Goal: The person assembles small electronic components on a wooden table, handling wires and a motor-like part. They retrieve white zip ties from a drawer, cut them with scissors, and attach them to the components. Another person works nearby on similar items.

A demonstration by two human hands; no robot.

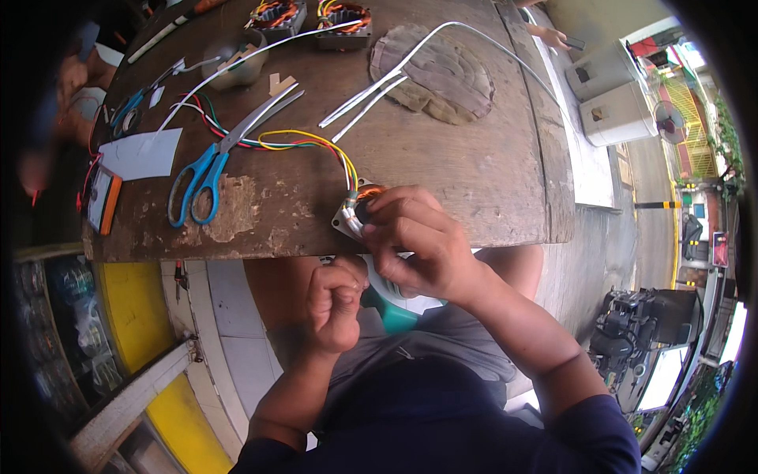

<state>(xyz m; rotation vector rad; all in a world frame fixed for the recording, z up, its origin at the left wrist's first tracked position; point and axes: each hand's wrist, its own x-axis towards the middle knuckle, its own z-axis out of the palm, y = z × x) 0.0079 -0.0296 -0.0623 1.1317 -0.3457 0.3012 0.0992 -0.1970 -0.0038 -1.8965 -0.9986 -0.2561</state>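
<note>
A small motor stator [347, 220] with copper windings lies at the near table edge. Yellow, white, green and red lead wires [304, 134] run from it to the left. My right hand [418, 237] is closed over the stator, its fingers hiding much of it. Just below the table edge, my left hand [335, 304] is curled with thumb and fingers pressed together. Whatever those left fingers pinch is too small to make out. Blue-handled scissors [207, 172] rest with blades parted, left of the stator and partly over the wires.
Two more stators [344, 24] stand at the far edge. Beside them lie a brown cloth pad [434, 67] and white sleeving tubes [371, 91]. An orange-edged multimeter [104, 201] and white paper [142, 154] are at left. Another person's hand [551, 36] shows at far right.
</note>
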